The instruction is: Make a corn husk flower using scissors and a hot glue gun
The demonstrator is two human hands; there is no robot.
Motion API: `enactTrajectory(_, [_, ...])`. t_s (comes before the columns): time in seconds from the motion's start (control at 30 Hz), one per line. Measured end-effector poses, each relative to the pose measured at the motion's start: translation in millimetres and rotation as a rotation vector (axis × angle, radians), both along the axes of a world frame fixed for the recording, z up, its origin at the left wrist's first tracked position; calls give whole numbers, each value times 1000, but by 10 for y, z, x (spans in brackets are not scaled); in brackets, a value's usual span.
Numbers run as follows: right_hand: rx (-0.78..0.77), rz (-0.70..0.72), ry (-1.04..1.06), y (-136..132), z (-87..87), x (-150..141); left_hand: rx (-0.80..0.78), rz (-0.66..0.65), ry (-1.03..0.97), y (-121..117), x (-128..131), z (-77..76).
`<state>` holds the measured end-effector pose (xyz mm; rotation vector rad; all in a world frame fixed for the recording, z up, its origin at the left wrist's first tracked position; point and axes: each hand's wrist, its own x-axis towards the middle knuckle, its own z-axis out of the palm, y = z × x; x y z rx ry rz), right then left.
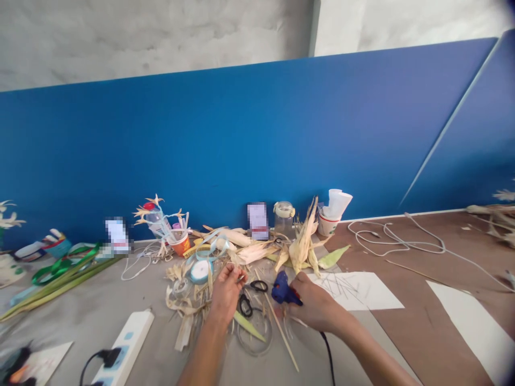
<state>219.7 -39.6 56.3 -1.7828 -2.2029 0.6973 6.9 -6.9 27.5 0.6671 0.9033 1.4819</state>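
My right hand (316,306) is wrapped round a blue hot glue gun (282,290), whose nozzle points left and whose black cord (329,354) runs toward me. My left hand (226,292) is closed in a pinch on a small pale piece, too small to name, just left of the gun's tip. Black-handled scissors (251,297) lie between the two hands. Dried corn husks (302,244) and husk scraps (189,305) are strewn round both hands, beside a roll of light blue ribbon (200,271).
A white power strip (127,346) with a black plug lies front left. Green ribbon and long leaves (60,276) lie at left. An orange cup (179,242), glass jar (284,216) and paper cup (329,222) stand along the blue partition (257,139). White cables (396,238) and paper sheets (356,289) lie right.
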Motion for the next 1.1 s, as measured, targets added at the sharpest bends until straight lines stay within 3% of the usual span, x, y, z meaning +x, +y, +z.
enactTrajectory(0.1, [-73, 50, 309, -26, 210, 57, -16, 17, -44, 17, -15, -35])
enactTrajectory(0.2, [-116, 121, 744, -48, 282, 10, -15, 32, -37, 29, -28, -48])
enactTrajectory(0.37, [-399, 100, 1382, -33, 35, -296, -26, 75, -36, 43, -55, -36])
enactTrajectory(0.43, [-375, 4, 1489, -10, -72, -435, -30, 94, -45, 52, -64, -33])
enactTrajectory(0.53, [-339, -64, 1481, 17, -172, -593, -44, 133, -55, 67, -68, -32])
enactTrajectory(0.7, [-349, 88, 1383, 38, -291, -697, -49, 157, -41, 89, -71, -51])
enactTrajectory(0.8, [-303, 96, 1361, 59, -351, -714, -40, 167, -42, 95, -77, -69])
enactTrajectory(1.1, [-217, 81, 1204, 66, -369, -715, -17, 116, -55, 76, -52, -87])
